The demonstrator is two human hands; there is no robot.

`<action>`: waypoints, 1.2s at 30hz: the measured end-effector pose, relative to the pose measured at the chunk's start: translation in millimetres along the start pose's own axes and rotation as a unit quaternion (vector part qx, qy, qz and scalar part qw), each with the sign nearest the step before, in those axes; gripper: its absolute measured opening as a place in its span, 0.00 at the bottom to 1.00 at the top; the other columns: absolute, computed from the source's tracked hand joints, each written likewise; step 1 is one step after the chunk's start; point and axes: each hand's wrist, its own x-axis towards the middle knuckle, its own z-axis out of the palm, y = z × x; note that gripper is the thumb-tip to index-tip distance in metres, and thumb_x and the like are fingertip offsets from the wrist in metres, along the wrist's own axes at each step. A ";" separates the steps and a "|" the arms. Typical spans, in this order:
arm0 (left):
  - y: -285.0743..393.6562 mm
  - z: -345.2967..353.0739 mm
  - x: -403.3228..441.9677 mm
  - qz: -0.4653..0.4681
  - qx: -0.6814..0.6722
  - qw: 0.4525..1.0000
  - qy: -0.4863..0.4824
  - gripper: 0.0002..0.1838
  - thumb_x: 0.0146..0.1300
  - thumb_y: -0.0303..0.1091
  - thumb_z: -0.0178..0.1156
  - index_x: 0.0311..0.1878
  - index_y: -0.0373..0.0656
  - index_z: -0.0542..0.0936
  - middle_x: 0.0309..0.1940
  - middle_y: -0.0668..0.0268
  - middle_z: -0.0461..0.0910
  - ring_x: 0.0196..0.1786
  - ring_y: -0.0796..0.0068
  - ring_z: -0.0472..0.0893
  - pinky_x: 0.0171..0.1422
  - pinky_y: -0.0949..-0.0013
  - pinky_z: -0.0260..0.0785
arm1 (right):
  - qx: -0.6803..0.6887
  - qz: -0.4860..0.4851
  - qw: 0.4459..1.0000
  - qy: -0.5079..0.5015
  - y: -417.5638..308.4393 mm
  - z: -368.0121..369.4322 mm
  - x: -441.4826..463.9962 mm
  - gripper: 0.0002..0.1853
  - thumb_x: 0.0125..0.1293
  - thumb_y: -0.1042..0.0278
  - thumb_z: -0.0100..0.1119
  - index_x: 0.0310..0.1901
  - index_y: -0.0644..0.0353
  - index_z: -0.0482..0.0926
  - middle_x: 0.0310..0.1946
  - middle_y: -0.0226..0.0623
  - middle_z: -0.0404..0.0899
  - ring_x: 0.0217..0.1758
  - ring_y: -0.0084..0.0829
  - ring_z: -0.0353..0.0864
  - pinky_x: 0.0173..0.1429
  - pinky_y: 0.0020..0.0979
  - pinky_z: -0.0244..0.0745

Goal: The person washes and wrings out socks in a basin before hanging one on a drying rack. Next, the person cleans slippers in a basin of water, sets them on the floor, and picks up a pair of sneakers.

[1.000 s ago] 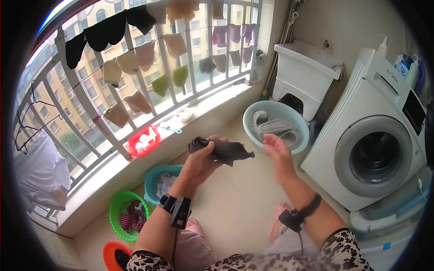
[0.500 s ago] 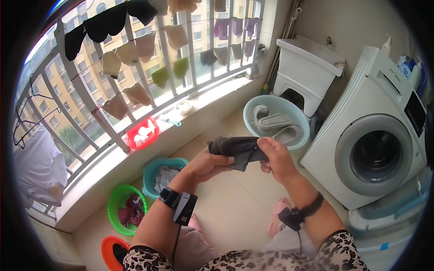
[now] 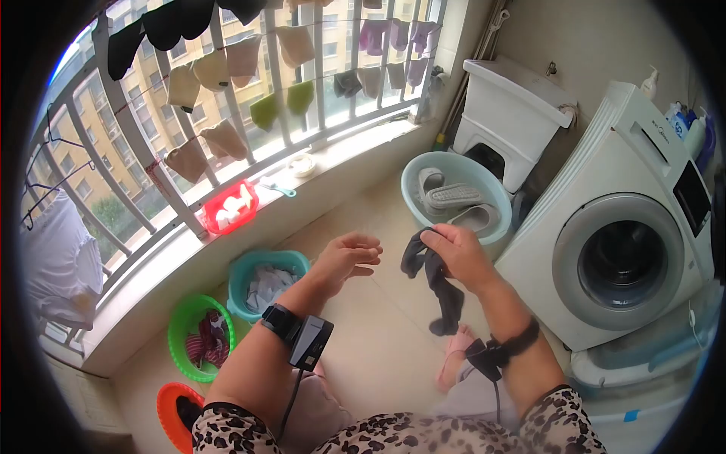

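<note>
My right hand (image 3: 463,256) pinches a dark grey sock (image 3: 446,299) near its top, between thumb and fingers. The sock dangles limply, one part folded over to the left and the longer part hanging toward the floor. My left hand (image 3: 349,261) is raised to the left of it, holding nothing, its fingers loosely stretched toward the sock but apart from it. Beyond my right hand is a pale blue basin (image 3: 412,204) with several grey slippers (image 3: 456,197) in it.
A teal basin (image 3: 236,299) of pale cloth, a green basin (image 3: 175,344) of striped cloth and an orange basin (image 3: 168,431) stand at left. Socks (image 3: 293,45) hang on strings along the railing. A red basket (image 3: 230,206) sits on the sill. At right are a washing machine (image 3: 529,250) and a white sink (image 3: 499,113).
My left hand has let go of the sock and drawn back a little. The sock, earlier stretched between both hands, now hangs from my right hand alone.
</note>
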 end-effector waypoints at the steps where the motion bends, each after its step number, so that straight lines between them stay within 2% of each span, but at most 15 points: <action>1: -1.5 2.7 -0.4 0.009 0.017 1.000 -0.022 0.12 0.58 0.27 0.59 0.47 0.41 0.75 0.42 0.63 0.78 0.43 0.74 0.79 0.48 0.69 0.72 | -0.001 0.022 1.000 -0.010 -0.7 -2.3 1.7 0.12 0.64 0.62 0.53 0.35 0.63 0.79 0.17 0.21 0.66 0.14 0.12 0.57 0.16 0.19 0.50; 5: -8.7 5.5 4.6 0.064 0.042 0.996 -0.052 0.19 0.57 0.30 0.62 0.52 0.40 0.75 0.47 0.67 0.76 0.50 0.75 0.74 0.56 0.69 0.65 | 0.032 0.055 0.995 -0.077 -6.6 -2.0 0.6 0.12 0.65 0.61 0.53 0.37 0.61 0.79 0.18 0.21 0.67 0.16 0.12 0.58 0.17 0.18 0.50; 6: -5.9 7.2 4.0 0.091 0.047 0.992 -0.075 0.26 0.55 0.33 0.64 0.58 0.41 0.72 0.50 0.68 0.74 0.55 0.75 0.71 0.62 0.69 0.60 | 0.026 0.053 0.995 -0.085 -9.3 0.2 -1.8 0.12 0.64 0.61 0.53 0.37 0.61 0.79 0.18 0.21 0.68 0.16 0.13 0.58 0.17 0.18 0.50; 10: 15.6 30.3 -17.5 0.161 0.152 0.969 -0.108 0.32 0.53 0.36 0.66 0.62 0.45 0.69 0.54 0.68 0.73 0.58 0.73 0.69 0.66 0.68 0.55 | -0.012 0.060 0.989 -0.132 -15.7 12.1 -5.6 0.12 0.64 0.61 0.53 0.39 0.61 0.79 0.18 0.22 0.69 0.16 0.13 0.59 0.18 0.18 0.53; 11: 16.9 36.4 -20.5 0.197 0.230 0.947 -0.110 0.32 0.53 0.37 0.67 0.62 0.44 0.68 0.54 0.67 0.73 0.58 0.73 0.70 0.62 0.68 0.60 | -0.023 0.067 0.987 -0.147 -14.5 14.5 -6.2 0.12 0.63 0.61 0.54 0.39 0.61 0.79 0.19 0.22 0.69 0.16 0.13 0.60 0.18 0.18 0.53; 13: 11.3 47.3 -22.1 0.179 0.189 0.951 -0.165 0.26 0.56 0.38 0.66 0.57 0.43 0.71 0.48 0.64 0.76 0.51 0.74 0.75 0.56 0.70 0.67 | -0.039 0.049 0.988 -0.142 -11.4 15.0 -3.4 0.11 0.63 0.62 0.54 0.39 0.61 0.77 0.19 0.23 0.70 0.15 0.13 0.61 0.18 0.18 0.54; 16: 4.2 36.7 -9.2 0.004 0.119 0.967 -0.227 0.19 0.59 0.35 0.64 0.51 0.40 0.74 0.41 0.63 0.79 0.42 0.73 0.80 0.48 0.71 0.72 | -0.015 0.027 0.997 -0.070 -9.4 6.1 0.3 0.12 0.66 0.60 0.53 0.40 0.61 0.76 0.22 0.26 0.73 0.17 0.14 0.64 0.19 0.17 0.56; 19: 11.9 36.9 -20.2 -0.016 -0.026 0.985 -0.167 0.13 0.61 0.34 0.61 0.46 0.39 0.75 0.36 0.64 0.80 0.37 0.73 0.81 0.45 0.70 0.75 | 0.172 -0.013 0.985 0.015 -1.8 1.5 3.4 0.15 0.65 0.56 0.54 0.41 0.61 0.76 0.23 0.29 0.75 0.17 0.16 0.68 0.19 0.19 0.61; 20: 12.8 37.5 -21.9 0.002 -0.049 0.988 -0.149 0.13 0.60 0.30 0.61 0.48 0.40 0.74 0.38 0.64 0.80 0.40 0.71 0.81 0.46 0.67 0.76 | 0.159 -0.017 0.985 0.060 8.2 -4.7 8.8 0.18 0.65 0.53 0.54 0.43 0.61 0.75 0.27 0.31 0.76 0.22 0.20 0.72 0.25 0.22 0.70; 23: 13.8 40.6 -24.1 0.034 -0.121 0.986 -0.113 0.15 0.59 0.28 0.61 0.49 0.41 0.74 0.40 0.63 0.79 0.40 0.71 0.81 0.47 0.67 0.76 | 0.219 0.095 0.970 -0.033 6.7 -1.5 3.5 0.20 0.65 0.51 0.54 0.43 0.63 0.75 0.30 0.34 0.78 0.29 0.25 0.77 0.37 0.28 0.75; 24: 11.0 38.2 -20.3 0.041 -0.135 0.984 -0.106 0.17 0.58 0.25 0.62 0.52 0.41 0.74 0.42 0.64 0.78 0.41 0.72 0.80 0.46 0.68 0.75 | 0.219 0.096 0.966 -0.097 7.7 0.4 -1.0 0.20 0.64 0.51 0.56 0.45 0.63 0.74 0.36 0.36 0.78 0.40 0.28 0.78 0.49 0.32 0.73; 27: 3.0 36.3 -16.8 0.088 -0.091 0.986 -0.109 0.18 0.59 0.24 0.61 0.53 0.41 0.73 0.42 0.66 0.78 0.41 0.74 0.80 0.46 0.70 0.75 | 0.281 0.021 0.950 -0.134 18.2 14.0 -1.0 0.17 0.64 0.59 0.58 0.47 0.63 0.73 0.42 0.37 0.78 0.46 0.29 0.77 0.55 0.32 0.71; 28: 5.5 37.5 -18.3 0.085 -0.071 0.988 -0.112 0.18 0.57 0.24 0.62 0.52 0.40 0.74 0.41 0.67 0.78 0.40 0.75 0.80 0.46 0.71 0.74 | 0.321 -0.006 0.943 -0.089 16.0 17.4 0.8 0.13 0.62 0.69 0.57 0.47 0.63 0.72 0.42 0.35 0.77 0.48 0.28 0.75 0.58 0.33 0.69; 32: 2.0 37.9 -16.5 0.098 -0.033 0.992 -0.077 0.17 0.55 0.24 0.63 0.49 0.39 0.75 0.38 0.67 0.79 0.38 0.76 0.79 0.41 0.72 0.72 | 0.379 -0.084 0.921 -0.030 13.6 6.3 5.2 0.10 0.60 0.77 0.51 0.44 0.64 0.72 0.44 0.38 0.77 0.48 0.29 0.76 0.58 0.35 0.70; 36: -4.1 25.0 -9.9 0.062 -0.033 0.994 -0.082 0.14 0.56 0.28 0.63 0.46 0.41 0.76 0.35 0.69 0.78 0.36 0.79 0.77 0.39 0.73 0.68 | 0.381 -0.080 0.921 -0.020 2.3 -1.1 -1.0 0.11 0.62 0.76 0.48 0.46 0.63 0.71 0.46 0.42 0.77 0.50 0.31 0.76 0.57 0.35 0.71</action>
